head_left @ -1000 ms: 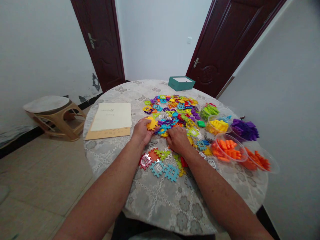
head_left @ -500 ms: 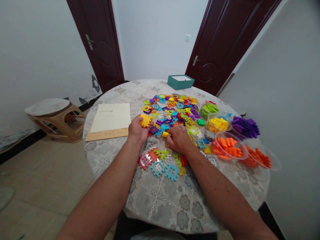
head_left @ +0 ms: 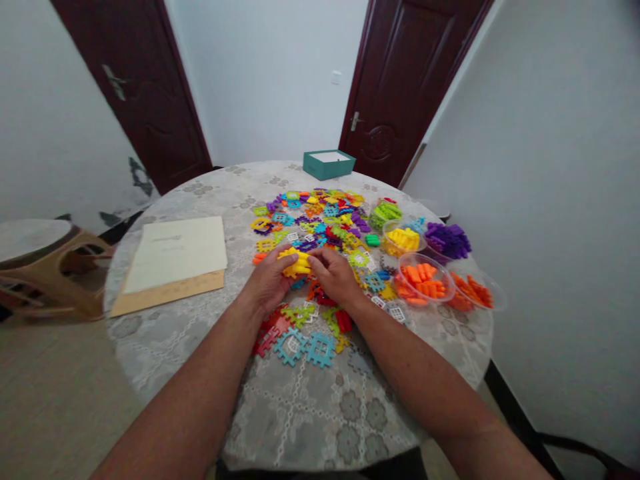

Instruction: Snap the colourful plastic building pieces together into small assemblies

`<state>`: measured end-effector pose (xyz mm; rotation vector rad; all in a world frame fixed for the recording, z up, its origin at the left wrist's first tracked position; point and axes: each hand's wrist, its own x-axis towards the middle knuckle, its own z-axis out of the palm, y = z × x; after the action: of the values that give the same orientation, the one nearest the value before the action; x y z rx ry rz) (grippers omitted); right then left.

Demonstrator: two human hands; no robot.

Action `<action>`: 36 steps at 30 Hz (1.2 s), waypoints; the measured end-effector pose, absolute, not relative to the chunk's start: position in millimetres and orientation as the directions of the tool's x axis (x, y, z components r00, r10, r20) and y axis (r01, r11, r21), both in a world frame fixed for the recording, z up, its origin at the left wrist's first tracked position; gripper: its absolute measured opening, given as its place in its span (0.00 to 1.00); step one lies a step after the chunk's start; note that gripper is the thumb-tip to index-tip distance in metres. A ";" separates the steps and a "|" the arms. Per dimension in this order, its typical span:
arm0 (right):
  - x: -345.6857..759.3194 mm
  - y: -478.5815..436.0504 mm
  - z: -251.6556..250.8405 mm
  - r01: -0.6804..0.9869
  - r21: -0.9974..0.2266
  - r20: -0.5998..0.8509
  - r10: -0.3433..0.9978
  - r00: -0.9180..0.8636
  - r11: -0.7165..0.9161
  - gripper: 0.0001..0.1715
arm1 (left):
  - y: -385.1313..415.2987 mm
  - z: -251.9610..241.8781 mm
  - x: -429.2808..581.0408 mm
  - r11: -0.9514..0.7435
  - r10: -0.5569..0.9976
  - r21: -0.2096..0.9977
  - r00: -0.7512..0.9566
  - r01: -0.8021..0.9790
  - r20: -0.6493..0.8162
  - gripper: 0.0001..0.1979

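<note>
Over the near side of a heap of plastic building blocks (head_left: 327, 213), my two hands meet around yellow building blocks (head_left: 299, 263). My left hand (head_left: 270, 277) is closed on them from the left, thumb on top. From the right, the fingers of my right hand (head_left: 336, 272) pinch the same yellow blocks. How many pieces are stacked there I cannot tell. Below my hands lie a blue window block (head_left: 320, 349), another blue block (head_left: 291, 346) with a white insert, red blocks (head_left: 273, 330) and a lime green block (head_left: 299, 315).
Clear plastic bowls at the right hold orange blocks (head_left: 423, 280), yellow blocks (head_left: 403, 239), green blocks (head_left: 386, 212) and purple blocks (head_left: 449, 240). A teal box (head_left: 329, 165) stands at the back edge. Paper (head_left: 177, 253) lies at the left, with a stool (head_left: 55, 273) beyond the table.
My right hand has lifted from the heap with a yellow block and come to the yellow piece in my left hand. The view has turned to the right.
</note>
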<state>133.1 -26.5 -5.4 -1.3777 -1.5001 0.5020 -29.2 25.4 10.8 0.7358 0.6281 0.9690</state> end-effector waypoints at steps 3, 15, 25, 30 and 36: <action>131.9 -24.8 -3.1 0.560 -0.783 0.412 0.901 0.139 0.271 0.11 | 24.4 11.0 -29.8 0.372 0.878 0.810 0.455 -0.452 -0.149 0.25; 124.2 -23.6 -5.7 0.383 -0.904 0.281 0.940 0.194 0.191 0.09 | 18.7 11.3 -23.3 0.319 0.859 0.884 0.498 -0.342 -0.117 0.21; 128.0 -30.5 9.9 0.351 -0.852 0.400 0.916 -0.043 0.388 0.23 | 14.5 13.0 -25.2 0.347 0.832 0.844 0.549 -0.408 -0.077 0.22; 125.8 -31.1 10.3 0.408 -0.834 0.407 0.913 0.002 0.371 0.25 | 15.9 11.7 -27.2 0.389 0.769 0.823 0.638 -0.415 -0.042 0.25; 124.0 -31.1 15.2 0.275 -0.917 0.311 0.950 0.041 0.288 0.25 | 14.6 12.1 -30.8 0.402 0.715 0.843 0.698 -0.358 -0.044 0.25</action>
<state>124.0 -31.1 15.2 -1.2002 -1.4668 0.7782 -30.8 14.6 12.1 0.9312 0.4370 0.7052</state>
